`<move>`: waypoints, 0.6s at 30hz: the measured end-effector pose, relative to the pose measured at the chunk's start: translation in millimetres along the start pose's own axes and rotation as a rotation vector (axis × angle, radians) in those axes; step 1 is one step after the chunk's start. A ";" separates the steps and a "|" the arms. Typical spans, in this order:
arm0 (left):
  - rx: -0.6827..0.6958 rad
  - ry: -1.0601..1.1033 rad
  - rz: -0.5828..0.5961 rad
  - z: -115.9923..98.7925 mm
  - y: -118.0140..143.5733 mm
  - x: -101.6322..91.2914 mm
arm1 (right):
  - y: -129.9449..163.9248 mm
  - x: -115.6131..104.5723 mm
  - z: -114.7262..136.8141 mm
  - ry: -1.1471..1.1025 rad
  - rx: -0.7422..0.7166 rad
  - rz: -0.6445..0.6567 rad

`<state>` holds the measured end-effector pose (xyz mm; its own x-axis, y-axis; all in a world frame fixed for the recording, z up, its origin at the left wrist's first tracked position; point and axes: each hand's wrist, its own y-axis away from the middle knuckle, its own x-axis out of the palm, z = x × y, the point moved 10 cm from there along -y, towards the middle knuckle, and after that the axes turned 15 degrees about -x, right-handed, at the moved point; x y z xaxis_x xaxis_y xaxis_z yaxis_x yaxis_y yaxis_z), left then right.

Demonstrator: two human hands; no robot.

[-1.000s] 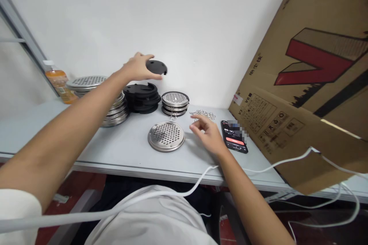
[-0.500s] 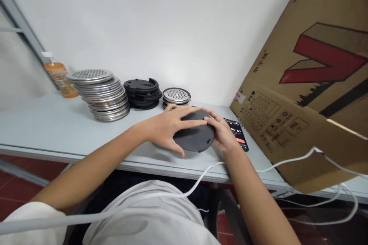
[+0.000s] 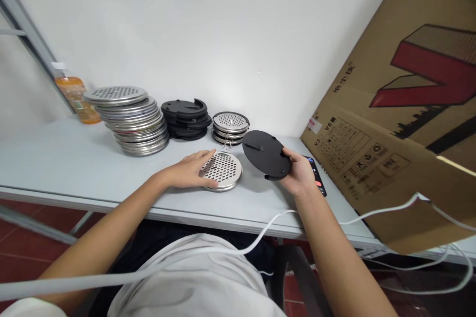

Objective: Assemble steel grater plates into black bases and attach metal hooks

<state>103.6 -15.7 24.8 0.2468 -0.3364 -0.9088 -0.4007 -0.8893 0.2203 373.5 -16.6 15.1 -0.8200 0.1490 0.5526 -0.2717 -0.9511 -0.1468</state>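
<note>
Big cardboard box [image 3: 390,124] leans in on the right. On the counter [image 3: 74,168] a perforated steel disc [image 3: 222,170] lies flat, left hand [image 3: 188,172] resting on its near-left edge, fingers together and flat, pinning it. Right hand [image 3: 303,174] holds the black disc [image 3: 266,153] tilted in the air just right of it, fingers clamped on the rim. I'd say square the black one up before lowering, wrist level.

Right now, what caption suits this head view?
Right hand lifts black disc; left hand rests on perforated plate.
</note>
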 end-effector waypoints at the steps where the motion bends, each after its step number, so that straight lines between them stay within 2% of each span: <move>1: -0.007 0.000 0.011 -0.5 1.6 0.0 | 0.7 -0.4 -1.4 -0.016 0.019 -0.013; 4: -0.064 -0.023 -0.011 1.9 9.0 -1.6 | 3.4 -2.9 -6.5 -0.058 0.079 -0.067; 9: -0.217 -0.106 -0.087 10.8 24.7 -4.0 | 2.7 -3.1 -7.6 -0.061 0.092 -0.045; 16: -0.163 -0.037 0.106 15.5 40.6 -16.8 | 7.4 -2.5 -7.1 -0.073 0.120 -0.092; 18: -0.147 -0.028 0.118 14.6 42.7 -21.5 | 7.4 -2.5 -7.0 -0.074 0.113 -0.097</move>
<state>68.3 -41.9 48.6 0.1800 -0.4345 -0.8825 -0.2918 -0.8804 0.3739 370.0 -22.1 6.9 -0.7526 0.2251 0.6188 -0.2859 -0.9582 0.0008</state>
